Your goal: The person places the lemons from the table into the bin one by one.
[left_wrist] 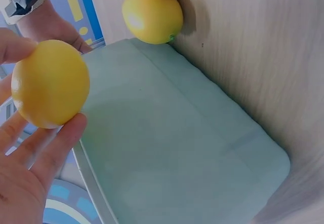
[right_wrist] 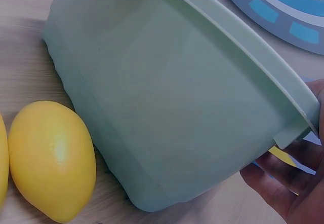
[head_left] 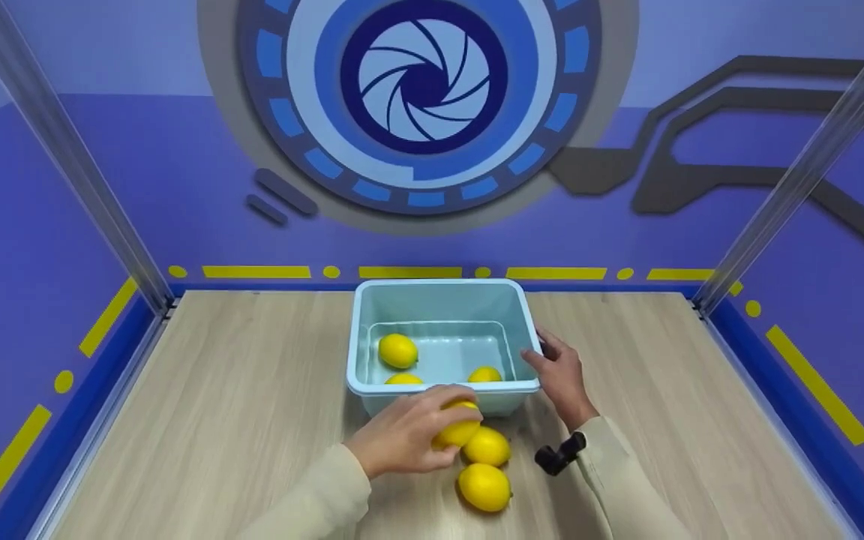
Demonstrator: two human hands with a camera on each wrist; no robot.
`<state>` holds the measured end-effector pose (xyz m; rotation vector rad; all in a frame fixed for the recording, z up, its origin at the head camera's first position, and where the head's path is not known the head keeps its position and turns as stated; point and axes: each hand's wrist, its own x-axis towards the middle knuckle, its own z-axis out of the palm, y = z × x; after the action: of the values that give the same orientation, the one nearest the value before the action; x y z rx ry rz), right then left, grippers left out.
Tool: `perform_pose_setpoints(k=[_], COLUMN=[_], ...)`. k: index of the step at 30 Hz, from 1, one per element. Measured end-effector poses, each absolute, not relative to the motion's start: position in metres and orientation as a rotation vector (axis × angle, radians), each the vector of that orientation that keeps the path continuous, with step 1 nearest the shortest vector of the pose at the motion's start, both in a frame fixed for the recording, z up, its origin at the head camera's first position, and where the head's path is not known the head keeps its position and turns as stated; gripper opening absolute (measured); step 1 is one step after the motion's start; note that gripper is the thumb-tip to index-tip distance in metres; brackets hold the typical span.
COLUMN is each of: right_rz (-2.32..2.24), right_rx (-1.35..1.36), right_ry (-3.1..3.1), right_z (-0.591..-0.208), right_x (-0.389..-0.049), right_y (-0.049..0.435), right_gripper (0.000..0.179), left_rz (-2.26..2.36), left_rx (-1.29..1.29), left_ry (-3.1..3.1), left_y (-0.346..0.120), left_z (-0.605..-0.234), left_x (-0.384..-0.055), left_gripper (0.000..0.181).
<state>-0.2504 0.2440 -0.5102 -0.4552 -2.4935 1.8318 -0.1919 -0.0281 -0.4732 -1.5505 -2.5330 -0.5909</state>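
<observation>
My left hand (head_left: pixel 409 431) grips a lemon (left_wrist: pixel 50 84) between thumb and fingers, in front of the near wall of a pale green plastic bin (head_left: pixel 439 388). In the left wrist view the held lemon is beside the bin's rim. The right hand (head_left: pixel 565 379) holds the bin's right side, thumb over the rim and fingers below it in the right wrist view. Inside the bin lie three lemons, one at the left (head_left: pixel 398 351) and two partly hidden by the near wall. Two more lemons rest on the table before the bin, one (head_left: pixel 487 447) behind the other (head_left: pixel 484 487).
The bin stands on a wood-grain table (head_left: pixel 252 390), near its back edge. Blue printed walls (head_left: pixel 132 180) with metal corner posts (head_left: pixel 799 172) enclose the back and sides. A black device (head_left: pixel 561 454) is strapped at the right wrist.
</observation>
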Motion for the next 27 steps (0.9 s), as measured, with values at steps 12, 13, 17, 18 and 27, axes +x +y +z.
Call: perform_pose_setpoints(k=[12, 13, 17, 18, 27], right_rz=[1.835, 1.835, 1.834, 1.836, 1.833], right_rx=[-0.426, -0.416, -0.413, -0.421, -0.448], right_ry=[-2.479, -2.472, -2.468, -2.469, -2.494], right_z=[-0.512, -0.512, -0.511, -0.510, -0.510], right_x=[-0.251, -0.250, -0.251, -0.251, -0.252], right_y=[0.245, 0.245, 0.245, 0.245, 0.245], right_gripper=[0.056, 0.055, 0.054, 0.054, 0.054], left_rz=[-0.621, -0.621, -0.623, -0.623, -0.596], left_rx=[-1.491, -1.486, -1.480, -1.479, -1.433], left_ry=[-2.482, -2.479, -2.469, -2.469, -2.448], left_y=[-0.028, -0.028, -0.028, -0.028, -0.027], left_z=[-0.465, -0.465, -0.463, -0.462, -0.458], left_x=[-0.197, -0.198, -0.200, -0.200, -0.204], left_gripper=[0.043, 0.043, 0.043, 0.043, 0.041])
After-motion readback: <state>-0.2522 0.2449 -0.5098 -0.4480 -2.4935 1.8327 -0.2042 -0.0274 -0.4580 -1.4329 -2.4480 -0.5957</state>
